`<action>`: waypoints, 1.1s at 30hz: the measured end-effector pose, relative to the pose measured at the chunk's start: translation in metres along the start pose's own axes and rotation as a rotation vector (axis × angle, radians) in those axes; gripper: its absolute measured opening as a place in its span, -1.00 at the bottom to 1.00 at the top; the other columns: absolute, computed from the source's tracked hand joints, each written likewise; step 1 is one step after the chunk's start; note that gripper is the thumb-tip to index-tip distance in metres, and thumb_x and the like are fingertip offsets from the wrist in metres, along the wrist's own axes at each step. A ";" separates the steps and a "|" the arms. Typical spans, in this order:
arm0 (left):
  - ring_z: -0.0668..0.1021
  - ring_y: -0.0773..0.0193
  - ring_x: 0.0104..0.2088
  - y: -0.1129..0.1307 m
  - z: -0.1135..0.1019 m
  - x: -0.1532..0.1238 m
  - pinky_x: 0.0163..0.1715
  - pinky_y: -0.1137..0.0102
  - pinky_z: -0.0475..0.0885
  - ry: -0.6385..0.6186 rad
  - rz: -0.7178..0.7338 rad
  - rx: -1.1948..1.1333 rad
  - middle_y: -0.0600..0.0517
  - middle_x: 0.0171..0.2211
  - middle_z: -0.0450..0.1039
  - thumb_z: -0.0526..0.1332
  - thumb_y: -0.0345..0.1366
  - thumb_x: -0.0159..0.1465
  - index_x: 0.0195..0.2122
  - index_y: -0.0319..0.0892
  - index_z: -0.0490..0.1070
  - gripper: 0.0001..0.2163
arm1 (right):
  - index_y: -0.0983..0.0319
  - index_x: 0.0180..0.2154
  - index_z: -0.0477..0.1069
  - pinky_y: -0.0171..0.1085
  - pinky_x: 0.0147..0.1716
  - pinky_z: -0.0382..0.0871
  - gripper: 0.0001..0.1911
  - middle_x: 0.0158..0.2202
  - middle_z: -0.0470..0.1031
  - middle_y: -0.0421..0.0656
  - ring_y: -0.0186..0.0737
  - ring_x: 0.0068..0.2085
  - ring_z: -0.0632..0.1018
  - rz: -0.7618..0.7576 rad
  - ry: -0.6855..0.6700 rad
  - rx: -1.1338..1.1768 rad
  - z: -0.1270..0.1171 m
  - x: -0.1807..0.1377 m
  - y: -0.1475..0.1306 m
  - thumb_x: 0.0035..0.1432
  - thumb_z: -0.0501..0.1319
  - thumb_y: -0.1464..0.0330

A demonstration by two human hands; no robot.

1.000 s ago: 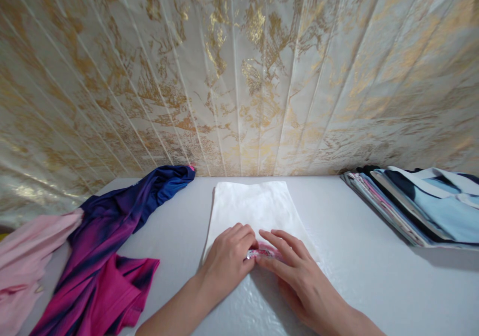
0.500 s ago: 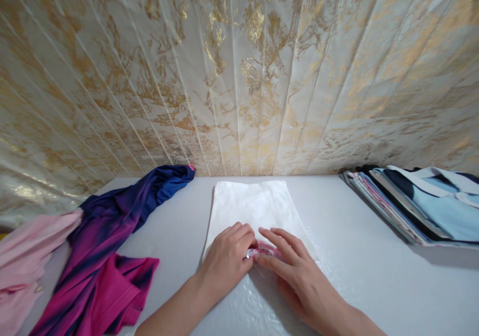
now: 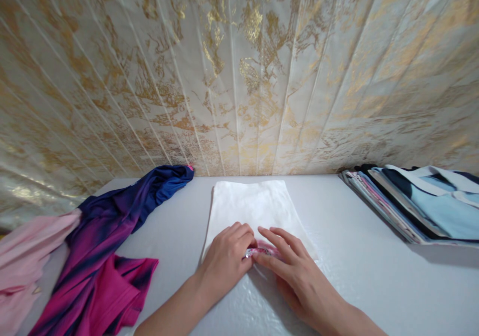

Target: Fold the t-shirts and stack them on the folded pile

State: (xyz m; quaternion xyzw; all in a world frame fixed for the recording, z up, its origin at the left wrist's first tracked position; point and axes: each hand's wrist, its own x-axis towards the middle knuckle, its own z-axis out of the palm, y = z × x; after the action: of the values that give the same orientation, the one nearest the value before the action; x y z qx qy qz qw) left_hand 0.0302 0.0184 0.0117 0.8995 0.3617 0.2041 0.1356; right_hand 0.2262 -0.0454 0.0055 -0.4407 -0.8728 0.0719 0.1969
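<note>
A white folded garment (image 3: 249, 203) lies flat in front of me, with a pink, glittery printed strip (image 3: 264, 250) showing at its near edge. My left hand (image 3: 230, 251) has its fingers curled over that near edge, pinching the cloth beside the shiny print; its thumb tip is partly in view. Fingers apart, my right hand (image 3: 295, 266) rests across the right part of the print. One of its fingertips touches the edge close to my left thumb. What lies under the right palm is hidden.
To the left are a crumpled purple-and-navy garment (image 3: 108, 226) and a pale pink one (image 3: 33, 256). A stack of folded clothes (image 3: 430, 206), light blue on top, sits at right. Behind the white table (image 3: 359, 286) rises a gold-patterned, pleated wall covering (image 3: 239, 76).
Almost nothing differs. Both hands hold their places at the garment's near edge, and the view has shifted very slightly.
</note>
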 end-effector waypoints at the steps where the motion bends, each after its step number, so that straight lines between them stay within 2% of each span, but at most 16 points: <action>1: 0.42 0.21 -0.23 0.000 0.000 0.000 -0.23 0.35 0.34 0.001 -0.001 -0.001 0.09 -0.30 0.40 0.22 -0.52 0.20 -0.36 -0.14 0.35 -0.87 | 0.07 0.14 0.29 0.10 0.16 0.24 -0.28 0.38 -0.02 -0.18 0.02 0.31 0.08 0.001 -0.002 -0.003 0.000 0.000 0.000 -0.04 0.04 0.67; 5: 0.43 0.21 -0.23 -0.001 0.000 0.000 -0.22 0.34 0.34 0.003 0.000 -0.017 0.08 -0.29 0.41 0.23 -0.48 0.22 -0.34 -0.13 0.37 -0.90 | 0.08 0.07 0.35 0.10 0.12 0.28 -0.36 0.37 0.02 -0.19 0.01 0.30 0.09 0.001 0.046 -0.022 -0.003 -0.004 0.004 -0.01 0.02 0.67; 10: 0.43 0.22 -0.23 -0.001 0.000 -0.001 -0.23 0.35 0.33 -0.005 -0.005 -0.018 0.08 -0.29 0.41 0.22 -0.55 0.18 -0.35 -0.14 0.36 -0.85 | 0.12 -0.06 0.41 0.02 0.09 0.32 -0.50 0.31 0.13 -0.15 -0.03 0.28 0.13 0.013 0.154 -0.042 -0.008 -0.015 0.012 0.05 0.00 0.65; 16: 0.42 0.23 -0.23 -0.002 0.001 0.000 -0.22 0.35 0.32 0.002 -0.008 -0.033 0.10 -0.29 0.41 0.23 -0.54 0.17 -0.35 -0.15 0.36 -0.85 | 0.09 0.10 0.32 -0.01 0.08 0.35 -0.40 0.31 0.14 -0.14 -0.04 0.26 0.17 0.006 0.183 -0.055 -0.005 -0.015 0.012 0.06 0.02 0.64; 19: 0.42 0.23 -0.23 -0.001 0.000 -0.001 -0.23 0.36 0.31 0.001 -0.012 -0.034 0.10 -0.30 0.40 0.23 -0.54 0.18 -0.35 -0.14 0.35 -0.85 | 0.07 0.09 0.33 0.00 0.08 0.35 -0.43 0.28 0.19 -0.13 -0.04 0.23 0.23 0.022 0.179 -0.048 -0.002 -0.010 0.011 0.10 0.03 0.64; 24: 0.39 0.22 -0.22 0.001 -0.001 -0.002 -0.23 0.34 0.30 -0.019 -0.008 0.013 0.10 -0.29 0.37 0.18 -0.56 0.18 -0.33 -0.13 0.32 -0.83 | 0.17 0.06 0.29 -0.03 -0.04 0.43 -0.55 0.06 0.39 -0.02 -0.06 0.01 0.44 0.110 0.177 0.037 0.005 -0.003 0.016 0.15 0.08 0.60; 33: 0.38 0.17 -0.17 0.019 0.003 0.010 -0.19 0.28 0.29 -0.069 0.047 0.134 0.07 -0.20 0.36 0.18 -0.50 0.23 -0.22 -0.11 0.31 -0.83 | 0.15 0.06 0.22 -0.20 -0.20 0.44 -0.54 -0.21 0.45 -0.14 -0.18 -0.19 0.50 0.156 0.239 0.199 0.007 0.002 0.030 0.17 0.06 0.64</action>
State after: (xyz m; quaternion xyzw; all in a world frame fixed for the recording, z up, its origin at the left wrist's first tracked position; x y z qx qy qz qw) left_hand 0.0498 0.0121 0.0193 0.9213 0.3485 0.1515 0.0826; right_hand 0.2444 -0.0258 -0.0098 -0.4910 -0.7948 0.1199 0.3358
